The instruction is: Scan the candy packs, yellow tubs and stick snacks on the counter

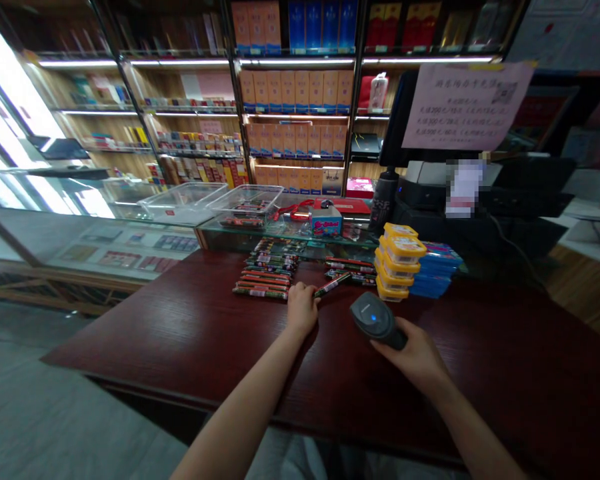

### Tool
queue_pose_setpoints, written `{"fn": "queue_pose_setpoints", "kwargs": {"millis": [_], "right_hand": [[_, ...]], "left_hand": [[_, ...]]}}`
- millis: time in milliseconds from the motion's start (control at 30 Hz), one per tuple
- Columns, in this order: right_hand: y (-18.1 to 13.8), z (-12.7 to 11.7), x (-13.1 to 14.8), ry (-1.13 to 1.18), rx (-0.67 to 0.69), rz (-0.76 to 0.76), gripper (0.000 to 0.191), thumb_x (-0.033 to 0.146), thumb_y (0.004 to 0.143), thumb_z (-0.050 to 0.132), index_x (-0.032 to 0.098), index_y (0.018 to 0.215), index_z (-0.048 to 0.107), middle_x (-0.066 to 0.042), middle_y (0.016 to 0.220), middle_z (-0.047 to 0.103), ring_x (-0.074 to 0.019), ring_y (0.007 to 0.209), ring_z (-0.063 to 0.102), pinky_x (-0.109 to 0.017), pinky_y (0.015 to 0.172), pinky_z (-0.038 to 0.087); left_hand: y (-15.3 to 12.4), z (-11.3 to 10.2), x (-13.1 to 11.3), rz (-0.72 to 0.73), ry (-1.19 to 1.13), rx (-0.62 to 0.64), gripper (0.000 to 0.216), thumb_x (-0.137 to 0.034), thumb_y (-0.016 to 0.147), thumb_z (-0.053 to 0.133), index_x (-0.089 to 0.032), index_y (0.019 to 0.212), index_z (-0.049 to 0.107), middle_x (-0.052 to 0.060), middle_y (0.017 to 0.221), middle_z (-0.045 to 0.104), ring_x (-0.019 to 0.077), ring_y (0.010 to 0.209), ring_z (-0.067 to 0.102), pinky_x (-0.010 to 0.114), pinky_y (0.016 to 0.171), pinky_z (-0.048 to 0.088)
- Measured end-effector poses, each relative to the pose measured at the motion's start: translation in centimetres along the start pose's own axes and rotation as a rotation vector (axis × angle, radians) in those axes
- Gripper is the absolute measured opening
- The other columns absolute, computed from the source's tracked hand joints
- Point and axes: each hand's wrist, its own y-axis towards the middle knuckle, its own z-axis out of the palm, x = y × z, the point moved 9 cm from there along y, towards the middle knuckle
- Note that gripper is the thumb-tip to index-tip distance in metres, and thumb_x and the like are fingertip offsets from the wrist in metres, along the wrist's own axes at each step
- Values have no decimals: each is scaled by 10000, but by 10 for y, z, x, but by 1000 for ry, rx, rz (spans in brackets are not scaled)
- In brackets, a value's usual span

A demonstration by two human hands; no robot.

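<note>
Near the middle of the dark red tabletop [190, 333], my left hand [303, 308] is closed on one end of a slim wrapped stick [333, 285]. The stick slants up to the right, its far end by a small pile of similar sticks [350, 264]. Left of that hand lies a larger row of wrapped sticks [266, 277], green and orange-red. My right hand [420, 353] grips a dark grey barcode scanner [373, 317] by its handle. A blue light glows on the scanner's top, and its head points left toward the held stick.
Yellow-lidded tubs [399, 260] stand stacked behind the scanner, beside a pile of blue packs [434, 268]. A glass shelf edge [220, 230] runs behind the sticks, with clear plastic bins [185, 200] and a small colourful box [327, 222] on it. A monitor [399, 120] stands at right.
</note>
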Motion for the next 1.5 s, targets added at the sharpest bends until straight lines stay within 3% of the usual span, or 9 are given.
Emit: {"fn": "queue_pose_setpoints", "kwargs": {"millis": [167,667,767,933,1067,1200,1300,1500], "right_hand": [[-6,3,1,243,-1,52,420,458,621,686,172,927,680,-57,789,726,-251,779,662,-350,669,514],[-11,2,9,236,31,39,393,410,642,668,171,953,680,-71,928,731,-242,851,662,-361,792,500],[-8,-1,11,125,28,-6,385,414,661,651,180,967,672,-74,945,727,-238,861,661,-336,765,495],[-2,-11,14,-307,-59,-69,291,361,734,590,252,998,645,-39,877,723,-246,798,671,-319,655,462],[-2,-6,14,-468,-112,-186,283,312,767,555,233,1030,624,-61,980,713,-249,850,670,-315,660,457],[-5,-1,7,-486,-126,-267,296,303,787,527,220,1059,608,-63,1020,707,-234,865,669,-315,691,472],[-8,-1,4,-499,-136,-285,298,317,795,519,219,1064,603,-63,1017,704,-227,855,671,-313,689,476],[-8,1,4,-528,-113,-253,289,311,802,501,231,1064,596,-53,1036,702,-229,848,671,-324,668,471]], "left_hand": [[0,-3,3,-40,-20,-10,204,-188,780,630,-183,983,656,68,943,563,201,930,506,312,839,377],[1,-4,3,-59,-16,-20,166,-196,763,649,-191,928,669,56,913,573,195,900,511,301,825,379],[1,-5,3,-57,-29,-28,182,-188,763,650,-186,944,670,61,917,571,201,908,507,307,831,384],[2,-5,4,-28,-58,-64,203,-167,783,614,-181,980,660,69,935,568,209,911,496,328,845,390],[1,-9,2,8,-99,-110,234,-139,797,568,-188,1011,650,69,945,554,209,919,483,334,847,394],[4,-22,-2,64,-75,-140,348,-96,800,506,-227,1098,631,71,964,530,219,936,456,347,851,393],[13,-43,2,93,-4,-174,382,-98,800,483,-242,1124,625,77,994,527,230,952,437,357,865,381],[43,-93,59,-31,174,-182,354,-163,816,481,-318,1087,650,45,1072,568,231,980,452,362,855,340]]}}
